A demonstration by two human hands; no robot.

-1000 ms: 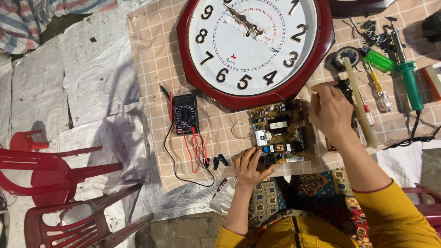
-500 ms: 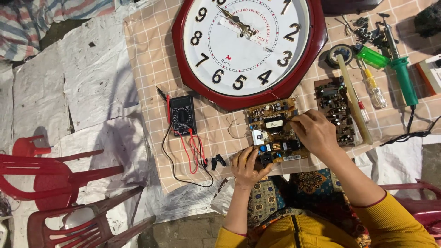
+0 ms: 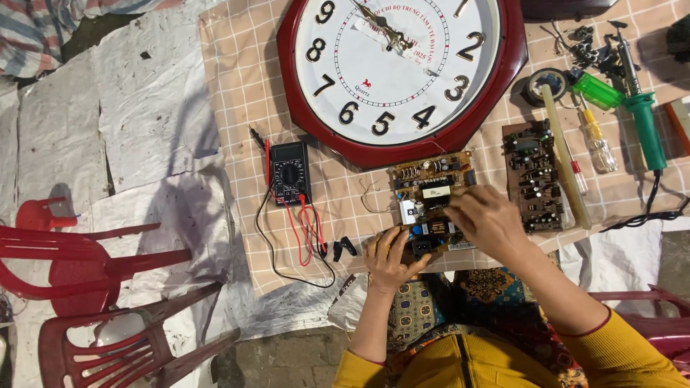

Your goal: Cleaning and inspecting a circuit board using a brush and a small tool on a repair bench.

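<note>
On the cloth, two hands [image 3: 392, 255] [image 3: 489, 219] hold one circuit board [image 3: 431, 190].

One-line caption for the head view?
Both hands, left hand and right hand, rest on a circuit board below a big red wall clock.

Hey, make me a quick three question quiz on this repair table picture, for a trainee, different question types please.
1. True or false: both hands are on the same circuit board.
2. Which tool lies left of that board? A) multimeter B) hammer C) pliers
3. Fill in: above the board lies a big red ____.

Key
1. True: the left hand grips the near edge of the circuit board, and the right hand rests on top.
2. A: the multimeter, with red and black leads.
3. Clock: the wall clock, lying face up.
</note>
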